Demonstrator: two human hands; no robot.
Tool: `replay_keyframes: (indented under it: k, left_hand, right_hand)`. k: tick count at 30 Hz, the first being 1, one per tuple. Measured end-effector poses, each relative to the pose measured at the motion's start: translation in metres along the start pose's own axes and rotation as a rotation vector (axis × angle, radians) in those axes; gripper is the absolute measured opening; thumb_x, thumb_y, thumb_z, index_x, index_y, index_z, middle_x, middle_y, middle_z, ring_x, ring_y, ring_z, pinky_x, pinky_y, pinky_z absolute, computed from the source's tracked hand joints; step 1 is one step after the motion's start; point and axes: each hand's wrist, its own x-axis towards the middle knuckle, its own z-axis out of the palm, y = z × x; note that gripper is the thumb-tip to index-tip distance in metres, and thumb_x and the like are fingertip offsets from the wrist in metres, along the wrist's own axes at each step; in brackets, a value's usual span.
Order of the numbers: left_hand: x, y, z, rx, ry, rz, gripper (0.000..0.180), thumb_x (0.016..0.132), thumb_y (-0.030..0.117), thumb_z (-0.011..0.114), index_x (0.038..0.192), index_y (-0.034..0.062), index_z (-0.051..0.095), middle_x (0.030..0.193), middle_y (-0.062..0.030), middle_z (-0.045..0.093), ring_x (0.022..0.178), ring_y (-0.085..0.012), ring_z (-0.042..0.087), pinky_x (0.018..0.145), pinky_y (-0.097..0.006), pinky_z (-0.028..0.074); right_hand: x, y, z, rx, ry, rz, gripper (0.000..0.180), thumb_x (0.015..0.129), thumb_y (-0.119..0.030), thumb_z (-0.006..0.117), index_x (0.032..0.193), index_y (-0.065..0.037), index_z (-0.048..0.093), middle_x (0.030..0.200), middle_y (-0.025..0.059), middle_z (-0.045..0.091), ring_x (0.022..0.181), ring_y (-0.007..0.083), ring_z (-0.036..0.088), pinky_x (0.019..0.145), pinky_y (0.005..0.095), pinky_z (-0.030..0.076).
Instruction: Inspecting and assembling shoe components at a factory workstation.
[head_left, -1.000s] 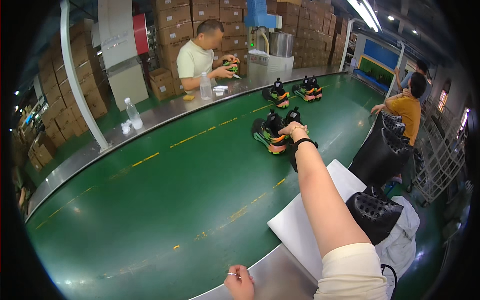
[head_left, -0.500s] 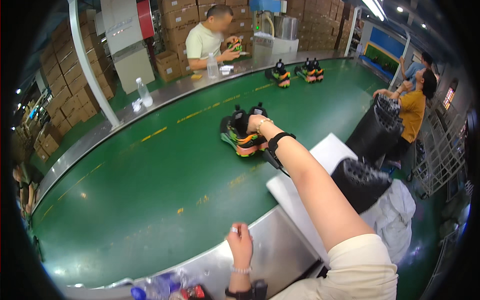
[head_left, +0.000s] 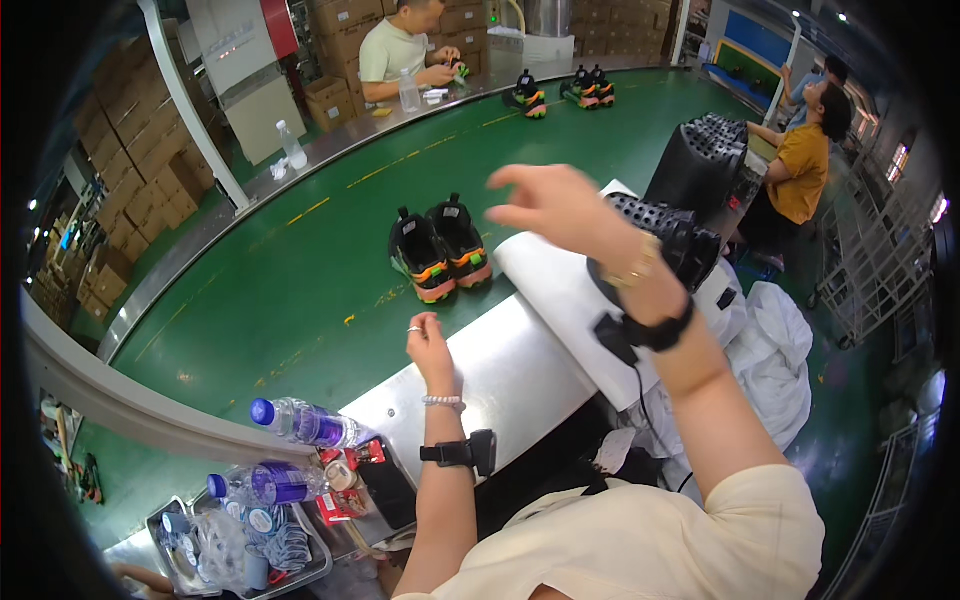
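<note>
A pair of black sneakers with orange, green and pink soles stands side by side on the green belt: the left sneaker (head_left: 421, 258) and the right sneaker (head_left: 460, 243), heels toward me. My right hand (head_left: 560, 208) is raised just right of them, its fingers stretched and apart, slightly blurred, holding nothing. Close to the belt's near edge, my left hand (head_left: 430, 352) is loosely curled below the sneakers and not touching them. Nothing shows between its fingers. Each of my forearms wears a black strap with a small device.
Black studded rolls (head_left: 700, 150) and a white sheet (head_left: 560, 290) lie at the right. Bottles (head_left: 310, 422) and a metal tray (head_left: 318, 560) sit lower left. More sneakers (head_left: 588, 88) stand farther along the belt (head_left: 300, 290). A co-worker (head_left: 400, 55) handles a shoe across it.
My right hand has let go of the sneakers and moved back toward me. The pair now sits farther left with heels turned toward me. My left hand has reached forward and left; the view has shifted.
</note>
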Motion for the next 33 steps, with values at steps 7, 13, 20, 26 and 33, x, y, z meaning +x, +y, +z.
replay_keyframes:
  k: [7, 13, 20, 26, 33]
  left_hand:
    - [0.087, 0.053, 0.045, 0.462, -0.148, 0.428, 0.017, 0.085, 0.01, 0.05, 0.088, -0.0006, 0.063, 0.082, -0.0163, 0.064, 0.078, -0.0283, 0.062, 0.072, -0.035, 0.048]
    - [0.189, 0.013, 0.107, 1.349, -0.851, 0.308, 0.026, 0.078, 0.016, 0.055, 0.095, 0.0009, 0.066, 0.101, -0.0239, 0.062, 0.096, -0.0321, 0.062, 0.078, -0.039, 0.05]
    - [0.223, -0.072, 0.083, 1.391, -0.916, -0.041, 0.038, 0.079, 0.026, 0.059, 0.109, 0.0023, 0.062, 0.114, -0.0169, 0.06, 0.1, -0.0321, 0.057, 0.089, -0.039, 0.044]
    - [0.248, -0.131, 0.012, 1.356, -0.602, 0.106, 0.036, 0.087, 0.024, 0.051, 0.112, -0.0003, 0.057, 0.114, -0.0151, 0.058, 0.097, -0.0298, 0.053, 0.088, -0.037, 0.042]
    - [0.137, -0.056, 0.031, 1.466, -0.782, 0.158, 0.025, 0.082, 0.011, 0.048, 0.091, -0.001, 0.069, 0.101, -0.0201, 0.064, 0.093, -0.0323, 0.063, 0.08, -0.038, 0.05]
  right_hand:
    - [-0.104, 0.08, -0.116, -0.508, 0.272, 0.3, 0.039, 0.08, -0.038, 0.061, 0.102, -0.005, 0.06, 0.086, 0.0146, 0.063, 0.081, 0.0311, 0.062, 0.07, 0.0391, 0.049]
    - [-0.121, 0.139, -0.094, -0.591, 0.043, 0.295, 0.045, 0.081, -0.044, 0.059, 0.091, 0.0, 0.059, 0.08, 0.0174, 0.062, 0.077, 0.0337, 0.062, 0.069, 0.0413, 0.05]
    - [-0.111, 0.128, -0.112, -0.4, -0.099, 0.415, 0.058, 0.069, -0.05, 0.069, 0.089, 0.004, 0.062, 0.071, 0.0207, 0.062, 0.071, 0.035, 0.063, 0.068, 0.0403, 0.05]
    - [-0.101, 0.133, -0.106, -0.251, -0.1, 0.277, 0.058, 0.066, -0.048, 0.072, 0.087, 0.004, 0.063, 0.072, 0.0226, 0.063, 0.072, 0.0364, 0.063, 0.069, 0.0405, 0.05]
    - [-0.106, 0.107, -0.12, -0.308, 0.208, 0.276, 0.052, 0.069, -0.04, 0.073, 0.094, 0.004, 0.061, 0.076, 0.0215, 0.064, 0.074, 0.0348, 0.064, 0.066, 0.039, 0.05]
